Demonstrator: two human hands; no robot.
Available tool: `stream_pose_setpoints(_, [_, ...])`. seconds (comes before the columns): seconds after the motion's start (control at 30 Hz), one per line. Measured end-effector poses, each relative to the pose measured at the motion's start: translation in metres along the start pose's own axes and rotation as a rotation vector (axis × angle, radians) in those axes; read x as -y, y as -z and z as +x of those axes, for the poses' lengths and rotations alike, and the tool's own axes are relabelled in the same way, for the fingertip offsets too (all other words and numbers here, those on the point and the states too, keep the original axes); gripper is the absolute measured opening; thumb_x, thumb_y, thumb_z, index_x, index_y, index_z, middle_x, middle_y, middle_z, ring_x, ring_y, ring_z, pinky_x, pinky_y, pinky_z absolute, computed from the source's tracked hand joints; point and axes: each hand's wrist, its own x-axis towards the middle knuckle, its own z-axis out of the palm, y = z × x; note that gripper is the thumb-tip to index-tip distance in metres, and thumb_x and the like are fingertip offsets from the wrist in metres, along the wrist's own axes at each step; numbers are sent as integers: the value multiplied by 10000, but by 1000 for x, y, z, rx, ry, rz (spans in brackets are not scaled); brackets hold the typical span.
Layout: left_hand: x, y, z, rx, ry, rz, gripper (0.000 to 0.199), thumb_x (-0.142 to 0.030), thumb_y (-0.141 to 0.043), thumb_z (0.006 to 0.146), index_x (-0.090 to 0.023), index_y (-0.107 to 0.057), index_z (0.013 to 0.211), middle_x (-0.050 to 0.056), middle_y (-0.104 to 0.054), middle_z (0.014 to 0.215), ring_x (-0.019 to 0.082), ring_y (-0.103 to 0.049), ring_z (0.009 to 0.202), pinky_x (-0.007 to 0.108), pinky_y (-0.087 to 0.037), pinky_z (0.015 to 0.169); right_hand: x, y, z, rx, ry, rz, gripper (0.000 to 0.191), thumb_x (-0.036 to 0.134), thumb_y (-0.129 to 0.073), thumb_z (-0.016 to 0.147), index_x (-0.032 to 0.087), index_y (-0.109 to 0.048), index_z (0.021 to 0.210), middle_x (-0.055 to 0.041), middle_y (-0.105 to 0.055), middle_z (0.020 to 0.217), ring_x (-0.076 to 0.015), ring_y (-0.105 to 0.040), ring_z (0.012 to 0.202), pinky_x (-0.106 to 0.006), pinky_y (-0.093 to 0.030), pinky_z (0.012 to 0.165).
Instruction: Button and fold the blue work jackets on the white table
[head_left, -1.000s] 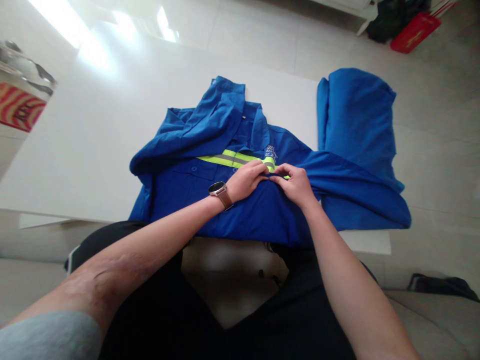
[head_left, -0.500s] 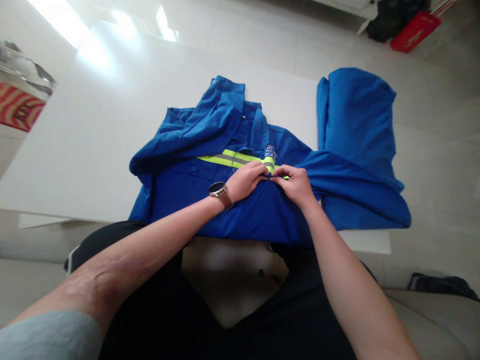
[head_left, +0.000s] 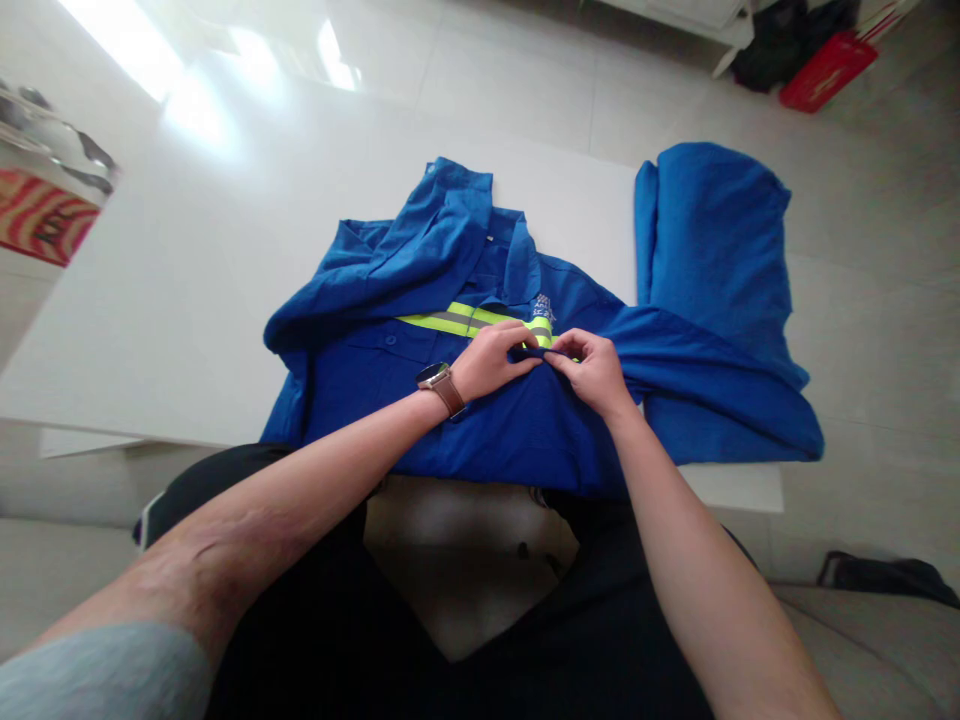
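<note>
A blue work jacket (head_left: 352,360) with a yellow-and-grey reflective stripe lies spread in front of me, its collar away from me. My left hand (head_left: 495,360), with a watch on the wrist, pinches the jacket's front edge just below the stripe. Right beside it, my right hand (head_left: 592,368) grips the same edge between thumb and fingers. The cloth is lifted into a small fold between the two hands. Whether a button lies under the fingertips is hidden. One sleeve is folded across the jacket at the left; the other stretches out to the right.
The jacket rests on a white table (head_left: 187,280). A folded blue garment (head_left: 712,240) lies at the table's right side, partly under the right sleeve. A red patterned box (head_left: 45,220) stands at the far left, and a red bag (head_left: 829,72) on the floor at the back right.
The thumb and fingers of my left hand have spread a little apart around the jacket's edge. My right hand has barely shifted. The whole view has moved slightly.
</note>
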Motion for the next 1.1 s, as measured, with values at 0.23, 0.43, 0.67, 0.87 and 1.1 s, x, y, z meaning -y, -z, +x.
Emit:
stream_pose_setpoints(0.23, [0, 0, -4, 17, -7, 61, 125, -279, -633, 980, -174, -695, 954, 63, -683, 938, 198, -644, 917, 321, -508, 826, 1, 3, 1, 23, -6, 21, 344, 510, -834, 742, 199, -691, 782, -23, -717, 766, -180, -643, 703, -317, -516, 686])
stream_pose_setpoints(0.43, [1, -1, -6, 29, -30, 87, 153, -270, -573, 1010, -174, -691, 989, 68, -662, 949, 206, -629, 932, 325, -499, 835, 1, 8, 0, 55, 37, -20, 288, 444, -848, 737, 196, -718, 802, -20, -737, 779, -184, -660, 707, -324, -536, 707])
stream_pose_setpoints(0.67, [2, -2, -3, 36, 3, 34, 150, -262, -582, 999, -176, -696, 953, 62, -670, 919, 205, -629, 912, 330, -500, 829, 4, 10, -3, 39, 184, -221, 167, 354, -814, 795, 209, -738, 827, -19, -759, 805, -201, -692, 722, -321, -555, 705])
stream_pose_setpoints(0.87, [5, 2, 3, 87, 89, -61, 85, -235, -668, 935, -167, -719, 939, 50, -734, 933, 193, -666, 893, 323, -512, 852, 7, 7, -5, 5, 328, -344, 43, 258, -757, 850, 225, -745, 826, -26, -779, 857, -226, -724, 793, -343, -567, 784])
stream_pose_setpoints(1.1, [4, 2, 4, 94, 136, -77, 107, -249, -690, 919, -163, -745, 952, 58, -762, 958, 196, -682, 901, 320, -514, 857, 8, 5, -7, 12, 343, -365, 54, 232, -736, 869, 227, -723, 818, -29, -768, 854, -224, -710, 787, -331, -551, 764])
